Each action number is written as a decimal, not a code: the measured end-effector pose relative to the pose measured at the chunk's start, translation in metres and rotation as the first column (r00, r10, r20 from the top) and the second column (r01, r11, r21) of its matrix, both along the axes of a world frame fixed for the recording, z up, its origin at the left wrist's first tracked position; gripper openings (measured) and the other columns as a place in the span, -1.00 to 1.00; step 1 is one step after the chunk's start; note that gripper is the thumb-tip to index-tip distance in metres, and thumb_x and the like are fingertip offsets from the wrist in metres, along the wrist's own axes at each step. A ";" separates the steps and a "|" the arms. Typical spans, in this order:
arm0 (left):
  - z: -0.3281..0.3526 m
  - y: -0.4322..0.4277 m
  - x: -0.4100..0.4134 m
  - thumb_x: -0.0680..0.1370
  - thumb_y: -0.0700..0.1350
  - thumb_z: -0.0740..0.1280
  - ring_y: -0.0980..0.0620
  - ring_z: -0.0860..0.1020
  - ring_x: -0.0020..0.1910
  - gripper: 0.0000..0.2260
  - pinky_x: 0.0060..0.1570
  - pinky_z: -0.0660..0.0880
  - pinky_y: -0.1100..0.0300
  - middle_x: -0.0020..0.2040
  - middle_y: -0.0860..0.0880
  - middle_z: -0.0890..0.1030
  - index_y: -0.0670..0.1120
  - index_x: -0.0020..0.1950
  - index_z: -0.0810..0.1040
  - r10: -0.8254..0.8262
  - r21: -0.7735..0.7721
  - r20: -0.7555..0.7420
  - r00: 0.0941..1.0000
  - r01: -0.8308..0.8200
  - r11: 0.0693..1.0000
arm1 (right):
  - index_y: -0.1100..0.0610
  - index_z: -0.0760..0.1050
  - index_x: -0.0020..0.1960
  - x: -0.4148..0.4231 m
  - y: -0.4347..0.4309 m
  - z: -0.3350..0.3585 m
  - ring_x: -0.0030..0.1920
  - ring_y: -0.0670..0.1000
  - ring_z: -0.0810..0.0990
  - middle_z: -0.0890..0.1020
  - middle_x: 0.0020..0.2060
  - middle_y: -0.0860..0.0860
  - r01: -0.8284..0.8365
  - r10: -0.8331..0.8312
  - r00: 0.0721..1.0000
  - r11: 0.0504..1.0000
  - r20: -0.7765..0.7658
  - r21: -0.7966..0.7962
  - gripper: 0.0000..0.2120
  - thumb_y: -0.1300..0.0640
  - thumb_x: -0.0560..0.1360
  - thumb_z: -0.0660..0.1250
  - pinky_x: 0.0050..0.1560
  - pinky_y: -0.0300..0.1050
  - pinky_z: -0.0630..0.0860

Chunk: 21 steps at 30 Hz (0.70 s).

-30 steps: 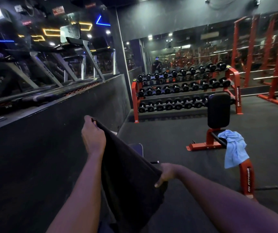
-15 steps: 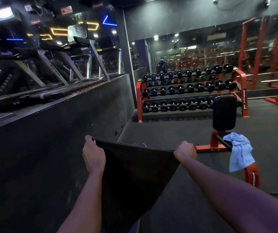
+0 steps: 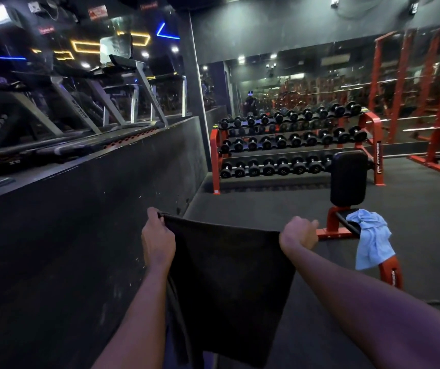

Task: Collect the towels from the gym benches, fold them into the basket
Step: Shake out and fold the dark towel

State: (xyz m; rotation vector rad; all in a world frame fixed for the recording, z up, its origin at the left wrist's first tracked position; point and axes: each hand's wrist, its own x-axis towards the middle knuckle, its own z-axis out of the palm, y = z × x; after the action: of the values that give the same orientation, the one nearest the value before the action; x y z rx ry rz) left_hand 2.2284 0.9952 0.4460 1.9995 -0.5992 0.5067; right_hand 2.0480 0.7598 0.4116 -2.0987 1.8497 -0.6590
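The person holds a dark towel (image 3: 229, 283) stretched out in front of them, the left hand (image 3: 157, 242) pinching one top corner and the right hand (image 3: 297, 233) gripping the other, so it hangs flat. A light blue towel (image 3: 371, 239) lies draped over the red bench (image 3: 346, 227) to the right, before the dumbbell rack (image 3: 290, 150).

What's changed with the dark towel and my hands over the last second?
The right hand rose from the side edge of the dark towel to grip its top right corner, spreading it flat between both hands. The left hand kept its grip on the other top corner; the blue towel stays draped over the bench.
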 end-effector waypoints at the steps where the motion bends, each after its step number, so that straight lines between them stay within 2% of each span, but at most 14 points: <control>1: 0.001 0.000 0.001 0.61 -0.23 0.09 -0.16 0.49 -0.31 -0.90 -0.32 0.50 -0.11 -0.29 -0.12 0.48 -0.05 -0.06 0.26 0.004 -0.011 0.005 1.000 -0.004 1.000 | 0.07 0.63 0.05 -0.001 -0.001 -0.002 0.17 0.10 0.44 0.58 0.06 0.04 0.000 -0.003 0.998 0.999 -0.055 -0.055 -0.81 0.13 0.53 0.26 0.04 0.00 0.44; 3: 0.004 0.003 0.002 0.61 -0.23 0.09 -0.19 0.50 -0.28 -0.91 -0.29 0.50 -0.10 -0.26 -0.13 0.49 -0.05 -0.04 0.27 0.021 -0.037 0.016 1.000 -0.020 0.999 | 0.02 0.61 0.04 -0.002 -0.008 -0.007 0.18 0.09 0.42 0.56 0.09 0.01 -0.027 0.020 0.994 0.998 -0.108 -0.065 -0.77 0.00 0.45 0.30 0.13 0.06 0.38; 4: 0.004 0.005 0.002 0.61 -0.23 0.09 -0.20 0.50 -0.26 -0.92 -0.28 0.49 -0.09 -0.25 -0.13 0.49 -0.06 -0.03 0.28 0.037 -0.059 0.023 0.999 -0.036 0.998 | 0.02 0.59 0.00 -0.001 -0.011 -0.008 0.16 0.09 0.44 0.58 0.04 0.01 -0.053 0.051 0.996 0.998 -0.073 -0.027 -0.76 -0.02 0.41 0.27 0.18 0.09 0.36; 6: 0.006 0.007 0.002 0.62 -0.22 0.08 -0.19 0.52 -0.23 -0.94 -0.27 0.48 -0.06 -0.22 -0.14 0.50 -0.06 0.02 0.28 0.089 -0.135 0.013 0.996 -0.087 0.987 | 0.04 0.55 -0.06 -0.002 -0.014 -0.009 0.10 0.11 0.52 0.63 -0.10 0.02 -0.065 0.061 0.989 0.997 0.135 0.032 -0.81 -0.01 0.42 0.24 0.22 0.13 0.29; 8: 0.011 0.009 -0.001 0.64 -0.19 0.08 -0.17 0.55 -0.19 -0.95 -0.23 0.51 -0.06 -0.19 -0.12 0.51 -0.06 0.06 0.29 0.155 -0.212 -0.012 0.988 -0.154 0.965 | 0.05 0.50 -0.06 -0.003 -0.011 -0.005 0.03 0.16 0.58 0.66 -0.12 0.07 -0.070 0.056 0.912 0.997 0.407 0.018 -0.89 0.02 0.50 0.29 0.14 0.06 0.33; 11: 0.021 0.014 -0.004 0.64 -0.17 0.07 -0.17 0.57 -0.19 -0.94 -0.20 0.54 -0.06 -0.17 -0.08 0.51 -0.09 0.09 0.29 0.255 -0.295 0.064 0.965 -0.225 0.928 | 0.12 0.42 0.03 -0.003 0.006 0.009 -0.08 0.15 0.61 0.62 -0.13 0.10 -0.080 0.130 0.695 0.991 0.707 -0.104 -0.89 0.08 0.59 0.27 -0.15 -0.09 0.40; 13: 0.031 0.017 -0.008 0.64 -0.17 0.05 -0.16 0.54 -0.21 -0.91 -0.22 0.44 0.01 -0.16 -0.05 0.48 -0.12 0.11 0.29 0.310 -0.377 0.105 0.945 -0.251 0.892 | 0.12 0.36 0.08 0.000 0.020 0.027 -0.16 0.11 0.59 0.58 -0.17 0.07 -0.005 0.168 0.618 0.978 0.768 -0.210 -0.87 0.07 0.62 0.21 -0.24 -0.10 0.40; 15: 0.041 0.016 -0.008 0.63 -0.16 0.05 -0.18 0.53 -0.19 -0.87 -0.21 0.41 0.00 -0.12 -0.10 0.52 -0.14 0.14 0.30 0.365 -0.402 0.100 0.926 -0.298 0.866 | 0.08 0.31 0.11 0.007 0.027 0.045 -0.20 0.09 0.58 0.55 -0.20 0.04 0.066 0.140 0.635 0.970 0.760 -0.234 -0.87 0.05 0.63 0.17 -0.28 -0.08 0.44; 16: 0.046 0.015 -0.005 0.62 -0.16 0.06 -0.24 0.55 -0.16 -0.86 -0.18 0.45 -0.04 -0.08 -0.14 0.55 -0.14 0.15 0.30 0.391 -0.362 0.076 0.917 -0.340 0.868 | 0.08 0.31 0.11 0.010 0.028 0.054 -0.19 0.11 0.60 0.57 -0.20 0.05 0.076 0.116 0.679 0.971 0.725 -0.227 -0.87 0.05 0.62 0.18 -0.27 -0.03 0.50; 18: 0.054 0.013 0.007 0.58 -0.19 0.11 -0.32 0.58 -0.06 -0.81 -0.08 0.53 -0.15 0.01 -0.26 0.59 -0.19 0.19 0.33 0.433 -0.129 -0.065 0.899 -0.438 0.890 | 0.11 0.34 0.12 0.015 0.027 0.066 -0.07 0.19 0.64 0.62 -0.11 0.14 0.034 0.061 0.813 0.988 0.579 -0.153 -0.84 0.09 0.58 0.23 -0.12 0.08 0.58; 19: 0.057 0.013 0.015 0.56 -0.22 0.16 -0.34 0.58 0.01 -0.77 -0.02 0.54 -0.16 0.06 -0.30 0.58 -0.22 0.20 0.37 0.443 0.019 -0.186 0.877 -0.448 0.894 | 0.14 0.37 0.14 0.017 0.026 0.069 0.00 0.22 0.63 0.63 -0.03 0.17 0.006 0.040 0.864 0.996 0.502 -0.090 -0.80 0.13 0.55 0.26 -0.03 0.10 0.58; 21: 0.059 0.013 0.022 0.51 -0.20 0.26 -0.29 0.58 0.08 -0.71 0.03 0.57 -0.12 0.12 -0.29 0.57 -0.25 0.21 0.46 0.437 0.232 -0.373 0.818 -0.374 0.898 | 0.17 0.42 0.16 0.021 0.027 0.074 0.10 0.23 0.61 0.62 0.06 0.18 -0.060 0.049 0.901 0.998 0.431 0.011 -0.74 0.17 0.49 0.30 0.08 0.07 0.54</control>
State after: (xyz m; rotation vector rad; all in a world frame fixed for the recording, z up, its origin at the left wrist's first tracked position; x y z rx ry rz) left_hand 2.2504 1.0083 0.5051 2.3007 0.0701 0.2691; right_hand 2.0686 0.7872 0.4859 -1.7951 1.5362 -0.9885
